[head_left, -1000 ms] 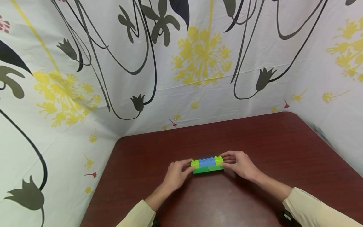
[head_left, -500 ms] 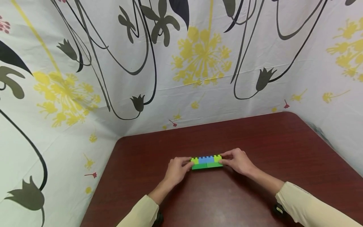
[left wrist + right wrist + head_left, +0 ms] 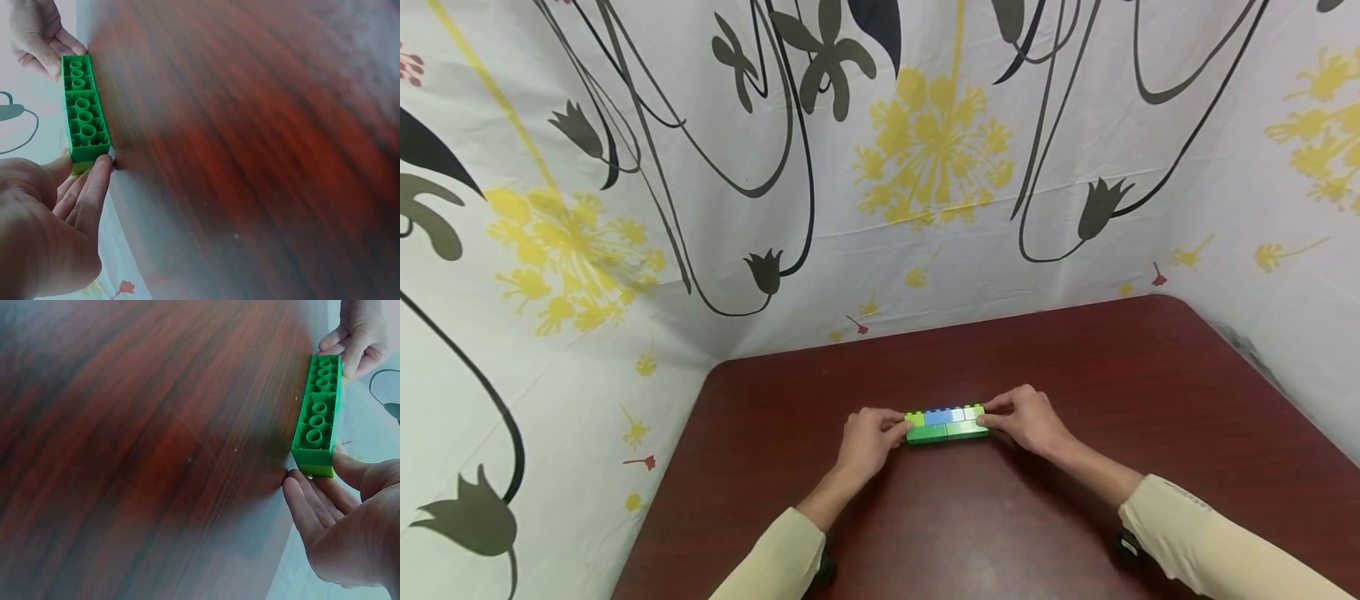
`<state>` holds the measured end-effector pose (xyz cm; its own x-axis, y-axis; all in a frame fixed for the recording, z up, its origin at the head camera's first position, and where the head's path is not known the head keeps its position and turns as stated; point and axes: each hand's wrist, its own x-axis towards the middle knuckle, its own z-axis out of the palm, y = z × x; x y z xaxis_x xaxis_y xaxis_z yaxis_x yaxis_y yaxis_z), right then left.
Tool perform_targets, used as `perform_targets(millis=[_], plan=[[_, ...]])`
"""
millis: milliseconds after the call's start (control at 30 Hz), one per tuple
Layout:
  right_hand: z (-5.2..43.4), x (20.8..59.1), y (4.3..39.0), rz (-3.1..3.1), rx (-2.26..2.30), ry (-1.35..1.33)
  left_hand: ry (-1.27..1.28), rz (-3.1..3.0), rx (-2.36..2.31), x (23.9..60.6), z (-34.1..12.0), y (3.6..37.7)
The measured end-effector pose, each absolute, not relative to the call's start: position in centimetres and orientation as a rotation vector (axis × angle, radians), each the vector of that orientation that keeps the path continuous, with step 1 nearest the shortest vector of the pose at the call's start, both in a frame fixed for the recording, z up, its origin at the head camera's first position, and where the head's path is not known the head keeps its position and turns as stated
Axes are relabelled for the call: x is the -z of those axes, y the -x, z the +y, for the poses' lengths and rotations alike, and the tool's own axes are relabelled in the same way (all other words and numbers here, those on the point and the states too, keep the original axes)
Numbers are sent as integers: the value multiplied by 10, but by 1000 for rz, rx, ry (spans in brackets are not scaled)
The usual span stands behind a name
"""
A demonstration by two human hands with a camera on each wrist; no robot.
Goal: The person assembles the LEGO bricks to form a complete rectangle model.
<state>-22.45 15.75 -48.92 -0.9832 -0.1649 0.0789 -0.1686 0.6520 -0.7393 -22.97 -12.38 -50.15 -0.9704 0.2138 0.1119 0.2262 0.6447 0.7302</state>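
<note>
Brick assembly (image 3: 946, 424) of green, lime and blue toy blocks is held at the middle of the dark red table (image 3: 1150, 400), pinched at its two short ends. It is seen in the head view tipped onto a long side, studs toward the far wall; in both wrist views the hollow green undersides (image 3: 84, 111) are turned toward the cameras. Whether it rests on the wood or is raised just above it cannot be told. The left hand (image 3: 867, 442) is closed on the left end, thumb (image 3: 59, 170) and fingers (image 3: 94, 187) set on either side of it. The right hand (image 3: 1028, 419) is closed on the right end in the same way, thumb (image 3: 350, 472) against the lime block (image 3: 315, 469). The plastic is judged light, stiff and smooth, so slipping is likelier than breaking. The seams between blocks are judged the weak points; hold is best taken at the ends, pressing inward, so that the joints are kept closed.
</note>
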Motion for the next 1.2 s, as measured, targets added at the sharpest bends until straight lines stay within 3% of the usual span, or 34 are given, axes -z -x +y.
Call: perform_targets(millis=[1200], plan=[[162, 490, 232, -2874, -1324, -259, 366, -2906, 968, 497, -121, 234]])
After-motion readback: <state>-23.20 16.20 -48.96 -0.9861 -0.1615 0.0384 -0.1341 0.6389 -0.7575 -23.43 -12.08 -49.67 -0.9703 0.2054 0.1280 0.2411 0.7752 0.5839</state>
